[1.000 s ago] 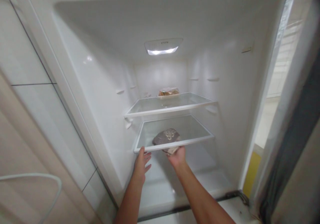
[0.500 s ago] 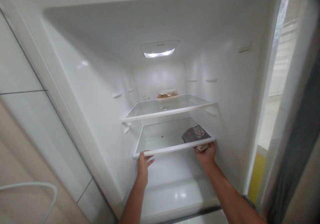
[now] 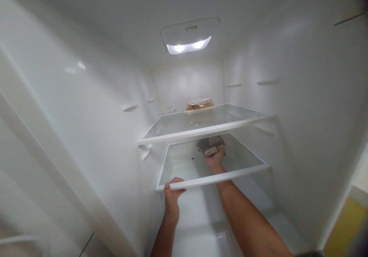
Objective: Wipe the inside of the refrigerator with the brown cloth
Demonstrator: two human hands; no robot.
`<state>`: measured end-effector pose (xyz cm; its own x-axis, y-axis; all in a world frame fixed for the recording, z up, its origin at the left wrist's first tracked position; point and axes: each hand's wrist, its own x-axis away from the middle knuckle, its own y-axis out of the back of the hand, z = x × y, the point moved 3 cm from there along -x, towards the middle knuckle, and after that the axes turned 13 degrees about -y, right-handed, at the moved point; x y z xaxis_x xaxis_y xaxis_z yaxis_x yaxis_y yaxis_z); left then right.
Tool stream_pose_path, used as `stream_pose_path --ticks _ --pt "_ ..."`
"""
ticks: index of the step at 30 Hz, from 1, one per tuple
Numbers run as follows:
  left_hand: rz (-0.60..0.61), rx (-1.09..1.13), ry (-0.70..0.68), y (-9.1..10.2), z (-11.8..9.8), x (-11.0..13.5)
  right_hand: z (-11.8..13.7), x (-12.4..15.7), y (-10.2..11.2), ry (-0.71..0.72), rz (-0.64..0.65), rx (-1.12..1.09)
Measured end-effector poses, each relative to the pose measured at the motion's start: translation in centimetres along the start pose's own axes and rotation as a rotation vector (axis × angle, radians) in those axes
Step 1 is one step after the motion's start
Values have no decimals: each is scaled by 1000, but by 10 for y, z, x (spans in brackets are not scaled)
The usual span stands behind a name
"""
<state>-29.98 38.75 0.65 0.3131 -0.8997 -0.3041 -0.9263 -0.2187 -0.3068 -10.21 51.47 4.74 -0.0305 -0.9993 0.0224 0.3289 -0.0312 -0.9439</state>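
Inside an open fridge, my left hand [image 3: 172, 199] is closed round the front left corner of the lower glass shelf [image 3: 212, 179], fingers over and under its white rim. My right arm passes beneath that rim. Through the glass I see my right hand [image 3: 214, 160] gripping a folded dark brown cloth [image 3: 207, 145] with a pale pattern. It is up near the back of the shelf, on its underside; whether the cloth presses on the glass I cannot tell.
Above lies an upper glass shelf [image 3: 207, 128] with a clear-wrapped packet [image 3: 199, 104] at its back. A lit lamp [image 3: 188, 44] is in the ceiling. Small support ledges [image 3: 268, 82] jut from the side walls, close to my arms.
My right hand has moved the cloth from the shelf's front right corner back and left beneath the glass. My left hand stays at the front left corner. The view has come closer.
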Motion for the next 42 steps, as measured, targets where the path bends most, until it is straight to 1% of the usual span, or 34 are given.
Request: stream_pose_path --ticks 4,6,8,10,12,14,17,21,24,27,29,31,33,36,39,41,42 --pt "3 51 -6 0 -2 5 -85 11 -31 -191 59 -66" --pt "-2 69 3 2 -3 5 -122 18 -43 -287 94 -84" --pt "12 67 6 4 -3 5 -144 23 -49 -356 108 -99" --pt "40 58 17 5 -1 4 -149 24 -49 -406 108 -109" --pt "60 49 40 6 2 1 -140 20 -45 -425 99 -121" --pt "43 25 57 9 8 -3 -122 12 -37 -403 79 -137" --pt "3 -22 102 14 19 -11 -90 -1 -24 -317 31 -162" --pt "-5 -42 144 18 28 -17 -42 -9 1 -197 -29 -180" --pt "14 -34 94 16 23 -15 0 -9 23 -111 -77 -179" --pt "75 -21 38 10 12 -8 43 -2 45 -14 -121 -181" --pt "108 -3 22 6 4 -3 65 10 60 38 -149 -181" --pt "111 18 15 2 -2 1 79 27 73 71 -178 -175" --pt "89 25 31 1 -6 3 85 51 85 101 -202 -172" --pt "80 18 74 1 -7 4 77 93 100 120 -214 -190" --pt "69 30 85 2 -5 4 53 136 106 69 -240 -236" --pt "59 43 79 2 -5 4 31 161 101 -3 -274 -259" --pt "62 49 77 1 -5 4 18 170 94 -53 -280 -265"
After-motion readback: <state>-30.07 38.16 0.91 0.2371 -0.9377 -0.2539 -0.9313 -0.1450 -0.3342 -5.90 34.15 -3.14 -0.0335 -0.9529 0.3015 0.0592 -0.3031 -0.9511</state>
